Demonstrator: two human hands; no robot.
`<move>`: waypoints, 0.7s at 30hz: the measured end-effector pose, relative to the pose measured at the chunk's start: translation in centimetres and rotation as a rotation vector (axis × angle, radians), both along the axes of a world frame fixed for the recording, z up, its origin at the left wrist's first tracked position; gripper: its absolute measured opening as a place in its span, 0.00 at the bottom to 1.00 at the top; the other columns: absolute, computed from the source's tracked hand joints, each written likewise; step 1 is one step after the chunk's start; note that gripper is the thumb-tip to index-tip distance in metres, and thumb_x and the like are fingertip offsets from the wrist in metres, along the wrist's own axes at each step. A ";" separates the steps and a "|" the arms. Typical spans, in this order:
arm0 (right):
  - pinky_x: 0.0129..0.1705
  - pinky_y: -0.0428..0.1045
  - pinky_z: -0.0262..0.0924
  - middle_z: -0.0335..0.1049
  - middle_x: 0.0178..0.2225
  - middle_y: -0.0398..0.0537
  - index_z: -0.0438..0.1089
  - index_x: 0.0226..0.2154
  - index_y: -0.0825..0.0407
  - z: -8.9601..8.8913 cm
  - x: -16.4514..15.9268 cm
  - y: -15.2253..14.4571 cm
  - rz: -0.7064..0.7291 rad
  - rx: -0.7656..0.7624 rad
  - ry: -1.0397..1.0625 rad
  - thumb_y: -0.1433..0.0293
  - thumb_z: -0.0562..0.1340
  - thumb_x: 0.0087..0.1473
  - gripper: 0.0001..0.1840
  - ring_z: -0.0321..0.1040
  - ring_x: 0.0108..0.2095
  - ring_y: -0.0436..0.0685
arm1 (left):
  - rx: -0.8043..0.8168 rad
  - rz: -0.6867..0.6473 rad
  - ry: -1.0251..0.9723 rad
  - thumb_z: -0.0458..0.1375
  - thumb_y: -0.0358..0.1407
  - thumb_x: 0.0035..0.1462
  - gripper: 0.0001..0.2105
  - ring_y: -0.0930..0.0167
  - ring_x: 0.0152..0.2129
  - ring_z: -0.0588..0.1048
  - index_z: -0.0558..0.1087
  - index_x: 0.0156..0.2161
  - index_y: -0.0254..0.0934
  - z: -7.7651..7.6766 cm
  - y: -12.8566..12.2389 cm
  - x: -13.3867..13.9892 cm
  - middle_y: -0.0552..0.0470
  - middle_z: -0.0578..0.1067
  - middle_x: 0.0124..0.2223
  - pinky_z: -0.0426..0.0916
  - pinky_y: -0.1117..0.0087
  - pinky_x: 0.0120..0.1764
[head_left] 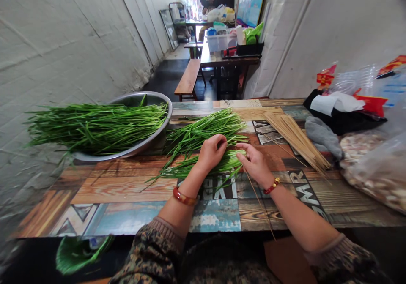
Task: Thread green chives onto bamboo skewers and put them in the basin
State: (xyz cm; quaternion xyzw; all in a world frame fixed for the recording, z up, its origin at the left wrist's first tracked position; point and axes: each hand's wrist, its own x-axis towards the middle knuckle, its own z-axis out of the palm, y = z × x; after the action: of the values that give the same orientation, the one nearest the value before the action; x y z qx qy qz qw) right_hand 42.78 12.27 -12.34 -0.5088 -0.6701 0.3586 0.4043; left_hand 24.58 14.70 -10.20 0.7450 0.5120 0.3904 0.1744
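Standing here watching: person works two-handed at a bench (117, 187) topped with a patchwork wood print. Left hand (213, 152) is over the lower bunch of green stalks (228, 162), thumb and fingers curled in; grip narrow, can't tell if it pinches a stalk. Right hand (255, 164) is just to the right, at the pale ends of the same bunch; thumb and fingertips only slightly apart, can't tell if that grip is loaded. A thin stick (260, 203) runs from below the right hand down past the bench's near edge; can't tell if it's held. Upper pile of green stalks (206, 129) lies on the bench just beyond the left hand. Metal bowl (154, 138) to the left, loaded with more green stalks (95, 127), leafy ends hanging over its left rim. Bundle of sticks (296, 138) lies fanned at right, one loose stick beside it. Right of those: grey cloth-like item (322, 136), clear bag (377, 170) of pale pieces, black bag (345, 119) with white paper (336, 102) on it. Brown bangle (184, 196) on left wrist, red bracelet (272, 185) on right. Plastic bin (218, 43) sits on another table behind.
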 end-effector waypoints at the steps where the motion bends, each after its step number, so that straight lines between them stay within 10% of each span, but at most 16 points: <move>1: 0.22 0.45 0.50 0.61 0.20 0.38 0.69 0.46 0.54 0.0 0.0 0.0 0.023 -0.028 0.024 0.61 0.58 0.55 0.19 0.55 0.19 0.48 | -0.006 -0.015 -0.019 0.54 0.29 0.57 0.05 0.73 0.29 0.70 0.72 0.34 0.37 -0.1 -0.1 0.1 0.53 0.74 0.32 0.65 0.72 0.35; 21: 0.22 0.44 0.54 0.69 0.26 0.43 0.72 0.43 0.54 0.1 -0.3 -0.2 0.028 -0.015 0.140 0.62 0.58 0.55 0.16 0.59 0.21 0.48 | -0.041 -0.111 -0.198 0.58 0.28 0.55 0.05 0.74 0.28 0.72 0.78 0.33 0.35 0.1 -0.4 1.1 0.52 0.76 0.30 0.65 0.73 0.33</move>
State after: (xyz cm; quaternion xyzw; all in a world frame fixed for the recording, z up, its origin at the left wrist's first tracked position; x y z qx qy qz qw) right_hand 42.46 12.03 -12.23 -0.4761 -0.6444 0.4039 0.4416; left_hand 25.69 14.26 -10.14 0.7262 0.4582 0.4414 0.2604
